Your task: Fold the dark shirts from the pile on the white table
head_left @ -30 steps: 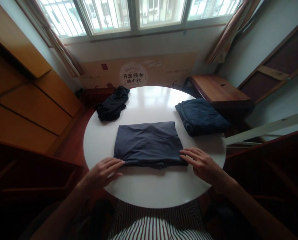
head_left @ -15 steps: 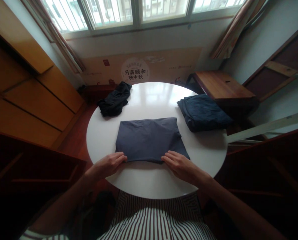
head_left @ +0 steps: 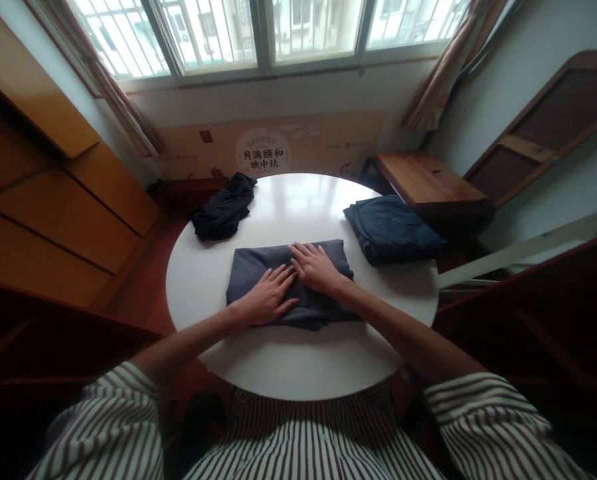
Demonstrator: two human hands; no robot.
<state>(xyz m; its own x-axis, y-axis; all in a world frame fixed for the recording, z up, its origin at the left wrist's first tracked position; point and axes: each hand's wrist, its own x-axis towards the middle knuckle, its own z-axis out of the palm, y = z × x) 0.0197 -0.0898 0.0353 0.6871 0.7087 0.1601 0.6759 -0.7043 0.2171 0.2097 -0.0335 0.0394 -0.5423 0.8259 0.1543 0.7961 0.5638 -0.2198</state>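
A folded dark grey-blue garment lies flat on the white round table, in front of my body; its exact kind does not show. My left hand rests flat on its middle, fingers spread and pointing away from me. Just beyond and to the right, my right hand lies palm down on the same cloth, fingers stretched out towards the far left. The two hands almost meet at the fingertips. Part of the garment is hidden beneath my hands and right forearm.
A crumpled black garment lies at the table's far left edge. Folded dark blue clothing sits at the right edge. Behind it stands a low wooden table. Orange-brown cabinets are on the left, and a window is ahead.
Both hands have left the garment's near edge and moved inward and away from me onto its top. Their fingers have gone from gripping to lying flat. The view has shifted slightly.
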